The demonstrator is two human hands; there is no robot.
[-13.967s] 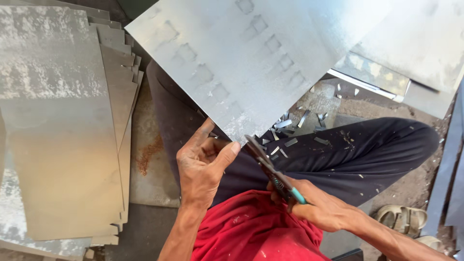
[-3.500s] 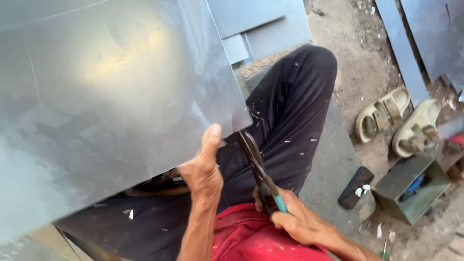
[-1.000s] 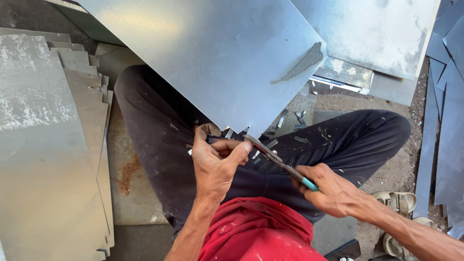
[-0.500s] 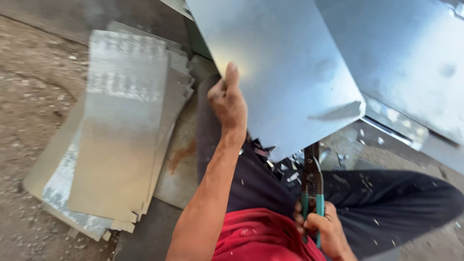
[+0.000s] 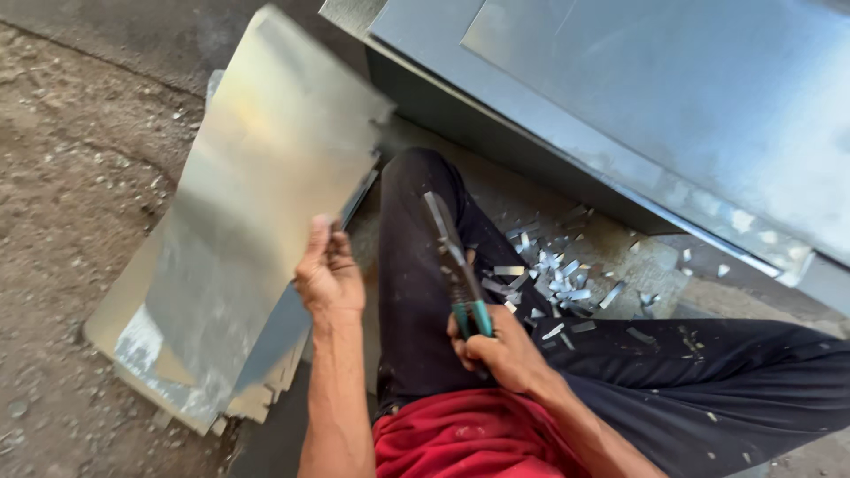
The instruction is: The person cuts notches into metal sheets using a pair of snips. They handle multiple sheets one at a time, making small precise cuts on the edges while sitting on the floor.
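L hand (image 5: 329,276) on sheet (image 5: 266,221) edge, R hand (image 5: 496,347) w/ snips (image 5: 456,265)

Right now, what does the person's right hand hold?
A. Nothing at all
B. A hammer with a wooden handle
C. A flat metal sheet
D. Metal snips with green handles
D. The right hand is closed around the green handles of the metal snips, whose blades point up over the dark trouser leg, while the left hand holds the edge of the metal sheet.
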